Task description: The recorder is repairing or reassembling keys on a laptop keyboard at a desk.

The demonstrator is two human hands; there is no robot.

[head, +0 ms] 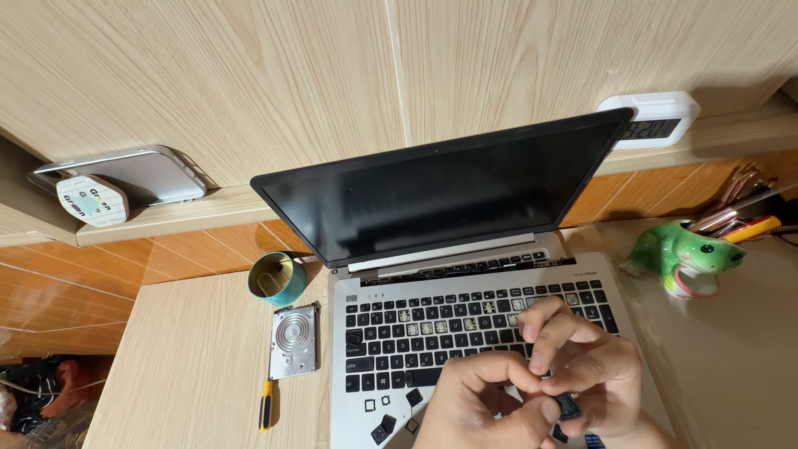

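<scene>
An open silver laptop [465, 274] with a dark screen sits on the wooden desk; several black keycaps are off its keyboard [440, 328], leaving pale gaps. Loose keycaps [391, 420] lie on the palm rest at the lower left. Over the palm rest my left hand [482, 407] and my right hand [582, 366] are pressed together, fingers pinching a small black keycap [568, 407] between them. Which hand carries the grip is unclear; both touch it.
A bare hard drive [293, 339] and a yellow-handled screwdriver [265, 405] lie left of the laptop, behind them a teal tape roll [277, 278]. A green frog pen holder [686, 256] stands right. A phone [141, 175] and white clock [652, 118] rest on the ledge.
</scene>
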